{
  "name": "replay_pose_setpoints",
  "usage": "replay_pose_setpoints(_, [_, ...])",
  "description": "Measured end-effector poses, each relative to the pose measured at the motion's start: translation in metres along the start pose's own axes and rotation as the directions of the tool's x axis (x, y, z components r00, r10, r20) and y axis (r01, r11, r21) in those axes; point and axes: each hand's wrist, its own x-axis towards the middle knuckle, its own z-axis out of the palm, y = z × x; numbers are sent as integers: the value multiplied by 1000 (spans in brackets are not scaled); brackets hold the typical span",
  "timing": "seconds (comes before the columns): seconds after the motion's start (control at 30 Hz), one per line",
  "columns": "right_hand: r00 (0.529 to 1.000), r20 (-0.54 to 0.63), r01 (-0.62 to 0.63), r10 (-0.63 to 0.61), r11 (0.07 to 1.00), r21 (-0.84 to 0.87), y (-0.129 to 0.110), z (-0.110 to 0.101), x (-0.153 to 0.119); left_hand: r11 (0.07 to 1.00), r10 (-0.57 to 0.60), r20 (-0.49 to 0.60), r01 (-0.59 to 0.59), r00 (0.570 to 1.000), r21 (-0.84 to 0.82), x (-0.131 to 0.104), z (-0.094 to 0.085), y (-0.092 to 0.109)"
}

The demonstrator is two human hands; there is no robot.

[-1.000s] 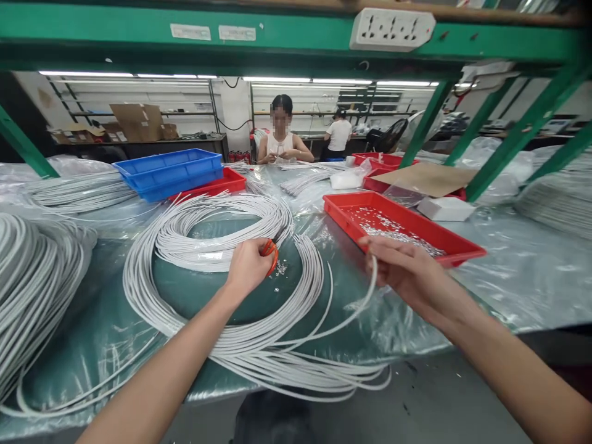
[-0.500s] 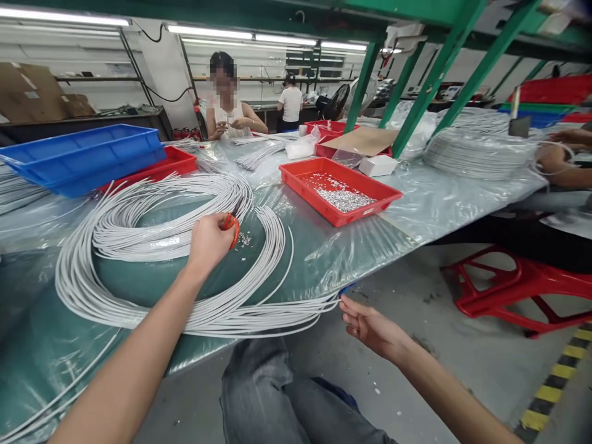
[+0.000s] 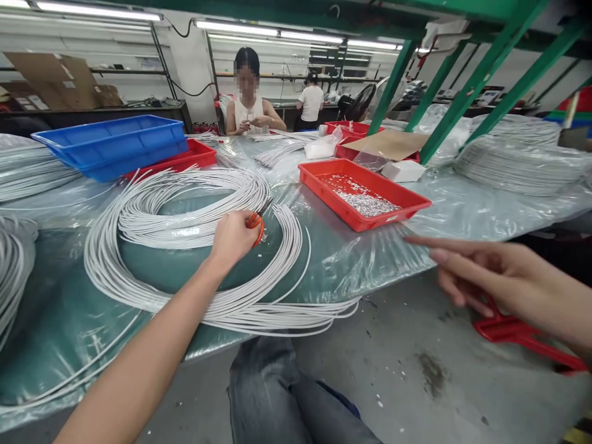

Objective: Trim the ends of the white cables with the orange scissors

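My left hand (image 3: pixel 234 237) is closed around orange-handled scissors (image 3: pixel 256 229), whose dark blades point up and away. It hovers over a big coil of light grey cables (image 3: pixel 104 262) on the plastic-covered table (image 3: pixel 337 265). My right hand (image 3: pixel 504 271) is in the air past the table's near edge, index finger and thumb stretched out, the other fingers partly bent, nothing visible in it. Beyond its fingertip stands a red tray (image 3: pixel 329 198) with small shiny metal pieces (image 3: pixel 370 203). Cable ends (image 3: pixel 345 306) stick out over the near edge.
A blue tray (image 3: pixel 111 148) rests on another red tray (image 3: pixel 203 155) at the left. Green posts (image 3: pixel 481 86) rise at the right. More cable coils (image 3: pixel 522 165) lie there. A person (image 3: pixel 250 111) sits opposite. A red stool (image 3: pixel 509 330) is beside the table.
My right hand has left the cable ends at the near edge and swung up and right, its index finger now stretched out. My left hand keeps the scissors over the coil. The view has turned left.
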Motion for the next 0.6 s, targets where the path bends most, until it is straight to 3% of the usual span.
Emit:
replay_pose_setpoints(0.03, [991,117,57,-60,998,26,-18,4,3,1000,-2,6,2,1000,2,0,0,0])
replay_pose_setpoints(0.1, [962,50,263,-268,962,78,-56,15,10,1000,-6,3,6,1000,0,0,-2,0])
replay_pose_setpoints(0.13, [916,-77,398,-393,914,76,-73,21,15,1000,-10,-3,10,1000,-2,1,-3,-1])
replay_pose_setpoints(0.2, [717,-357,642,-598,767,5,-102,32,29,1000,-14,2,14,1000,-9,2,-4,-2])
replay_pose_setpoints(0.27, [625,-403,704,-669,706,-79,-115,42,47,1000,-11,18,11,1000,-15,3,-4,-5])
replay_pose_setpoints(0.3, [616,-378,708,-691,696,-117,-114,48,58,1000,-8,23,8,1000,-17,4,-3,-6])
replay_pose_setpoints(0.33, [682,-293,655,-670,738,-163,-108,56,69,1000,-7,23,7,1000,-17,4,-3,-7])
replay_pose_setpoints(0.37, [794,-126,554,-594,794,-249,-96,64,80,1000,-8,26,9,1000,-17,4,-3,-8])
replay_pose_setpoints(0.43, [914,128,393,-385,763,-514,-65,85,101,999,-25,45,26,999,-26,4,-4,-9])
replay_pose_setpoints(0.5, [951,293,292,-102,614,-733,-35,107,122,997,-43,116,51,992,-66,3,-5,-9])
replay_pose_setpoints(0.53, [932,363,292,18,556,-778,-24,117,133,996,-53,114,60,992,-60,3,-6,-9])
replay_pose_setpoints(0.6, [903,406,276,140,536,-798,-11,133,151,997,-70,95,73,993,-31,5,-5,-11])
